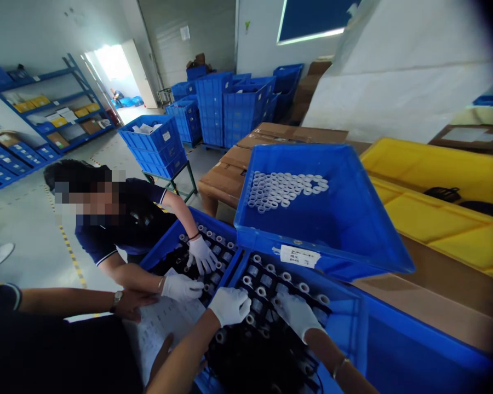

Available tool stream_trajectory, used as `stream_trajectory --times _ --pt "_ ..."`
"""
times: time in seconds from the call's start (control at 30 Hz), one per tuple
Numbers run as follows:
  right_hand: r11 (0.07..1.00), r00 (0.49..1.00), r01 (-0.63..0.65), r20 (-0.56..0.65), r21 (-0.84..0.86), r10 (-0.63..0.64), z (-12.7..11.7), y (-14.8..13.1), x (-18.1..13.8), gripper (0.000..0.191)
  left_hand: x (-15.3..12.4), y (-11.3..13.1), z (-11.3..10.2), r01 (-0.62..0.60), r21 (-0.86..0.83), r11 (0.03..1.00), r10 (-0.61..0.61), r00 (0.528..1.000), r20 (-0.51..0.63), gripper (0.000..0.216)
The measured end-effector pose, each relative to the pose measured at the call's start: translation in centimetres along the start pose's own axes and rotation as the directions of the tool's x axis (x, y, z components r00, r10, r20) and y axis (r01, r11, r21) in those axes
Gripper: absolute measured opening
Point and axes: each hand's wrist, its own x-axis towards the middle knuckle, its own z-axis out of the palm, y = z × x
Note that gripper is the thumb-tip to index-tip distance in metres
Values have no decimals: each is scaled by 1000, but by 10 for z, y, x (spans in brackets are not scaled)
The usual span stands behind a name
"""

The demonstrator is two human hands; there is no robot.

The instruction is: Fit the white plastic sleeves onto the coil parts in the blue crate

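Multiple rows of cylindrical parts with white ends [286, 277] stand among dark material in the lower blue crate [349, 314], directly below both of the wearer's hands. The left hand [231, 307], in a white glove, is positioned over the left part of the rows with its fingers curled inward. The right hand [296, 313], also gloved, reaches in from the right, its fingers lowered among the parts. Glove fabric and viewing angle conceal the fingertips, so whether either grip pinches a part cannot be determined.

Progress, as judged from the layout: the far rows are seated upright with their white ends facing up. The near section is a dark mass with fewer white ends exposed and appears less ordered. Loose white rings [267, 189] remain grouped in the upper blue bin [353, 219], which carries a handwritten label [299, 255].

Left of the lower crate, an adjacent blue crate [178, 232] holds similar parts; a co-worker's gloved hands [201, 254] work over it. Nearby, another person's bare hand [133, 303] touches a printed sheet [168, 323]. Cardboard boxes [230, 164] and yellow bins [411, 208] stand beyond.
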Motion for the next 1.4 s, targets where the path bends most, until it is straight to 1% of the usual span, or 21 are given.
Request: stream_trajectory --times 0.13,0.23,0.33,0.4,0.47,0.53,0.6,0.73,0.8,0.97,1.07,1.17,1.2,1.23,1.27,1.3,1.33,1.37,1.4 --pt "999 999 -42 -12 -22 42 4 4 -16 45 0 1 -1 2 -23 1000 -2 1000 25 17" --pt "999 999 -47 -9 -22 47 7 10 -24 40 -1 2 -2 51 -51 997 -46 994 99 16" --pt "999 999 -31 -23 -10 31 9 11 -22 40 -2 2 -3 90 -67 994 -78 985 157 19" --pt "1000 999 -16 -37 1 16 10 10 -17 43 -3 2 -4 116 -70 991 -103 980 172 19" --pt "1000 999 1 -47 15 0 11 8 -12 40 -3 2 -6 140 -72 988 -125 975 184 18" --pt "999 999 15 -52 29 -14 12 6 -6 35 -3 2 -7 139 -67 988 -125 975 183 18" --pt "999 998 26 -51 40 -24 12 4 1 33 -2 2 -6 113 -61 992 -101 980 173 17" --pt "998 998 34 -53 59 -31 14 3 16 35 0 1 -1 58 -59 997 -49 988 144 19" --pt "997 996 55 -67 58 -51 15 4 18 35 0 0 0 49 -61 997 -40 991 129 19" --pt "988 984 145 -113 50 -138 10 13 14 39 -4 -3 -6 87 -71 994 -77 989 126 13" --pt "983 973 183 -146 6 -180 4 15 12 39 1 4 -3 121 -68 990 -111 984 137 13" --pt "981 979 186 -76 -49 -190 1 9 11 35 7 12 1 120 -73 990 -109 984 138 15" --pt "985 985 166 -48 -54 -168 1 6 11 33 5 10 -3 119 -73 990 -109 985 130 16" --pt "989 990 136 -31 -53 -138 1 4 10 30 -2 2 -12 131 -67 989 -122 985 118 17" --pt "993 994 103 -26 -49 -104 1 1 9 28 -13 -12 -26 152 -55 987 -146 984 102 19" --pt "997 997 70 -31 -42 -72 1 -1 7 26 -29 -33 -47 170 -45 984 -165 982 87 21" --pt "998 998 43 -41 -35 -44 2 -3 5 27 -50 -59 -72 181 -36 983 -178 981 76 26" --pt "999 998 22 -51 -31 -23 2 -4 3 29 -73 -89 -99 137 -53 989 -133 988 73 30" --pt "1000 998 8 -61 -29 -9 3 -5 1 33 -96 -120 -127 26 -106 994 -16 996 87 36"
